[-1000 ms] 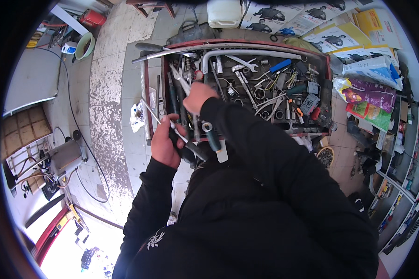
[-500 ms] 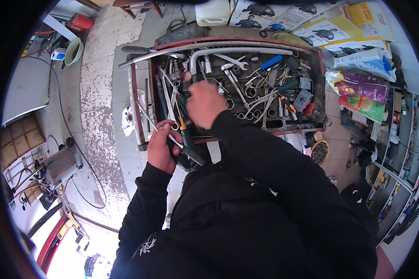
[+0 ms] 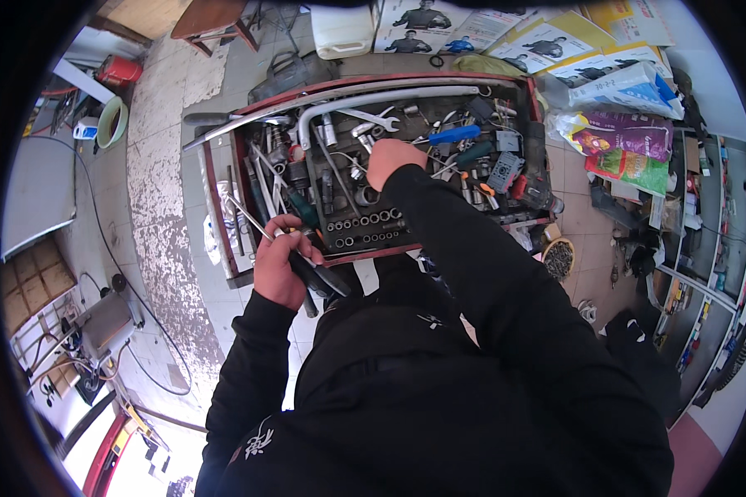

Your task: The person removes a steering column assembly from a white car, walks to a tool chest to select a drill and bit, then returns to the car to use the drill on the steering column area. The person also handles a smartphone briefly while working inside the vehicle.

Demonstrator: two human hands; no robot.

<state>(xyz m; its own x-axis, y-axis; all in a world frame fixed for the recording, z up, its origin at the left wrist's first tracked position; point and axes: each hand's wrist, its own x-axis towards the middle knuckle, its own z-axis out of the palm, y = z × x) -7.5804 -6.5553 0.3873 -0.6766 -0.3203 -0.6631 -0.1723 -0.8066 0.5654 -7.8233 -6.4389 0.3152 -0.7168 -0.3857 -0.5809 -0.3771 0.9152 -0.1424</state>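
My left hand (image 3: 280, 263) is closed round a long screwdriver with a dark handle (image 3: 330, 278); its metal shaft slants over the left front corner of the red-edged tool drawer (image 3: 226, 211). Reaching into the drawer's middle, my right hand (image 3: 396, 161) is curled among loose tools, and what its fingers grip is hidden. Just beyond it lie an open-ended wrench (image 3: 375, 119) and a blue-handled tool (image 3: 457, 134). Rows of sockets (image 3: 365, 222) sit in front of that hand. A bent grey bar (image 3: 389, 94) runs along the far side.
A grey box-like device (image 3: 506, 171) and a power drill (image 3: 535, 184) occupy the drawer's right end. Past that stand a purple bag (image 3: 626, 135) and a basket of small metal parts (image 3: 559, 259). A dark bag (image 3: 290, 77) and a white jug (image 3: 341, 31) are behind the drawer.
My right hand has moved rightward across the drawer, uncovering the rows of sockets. My left hand still holds the screwdriver. The whole view has shifted a little.
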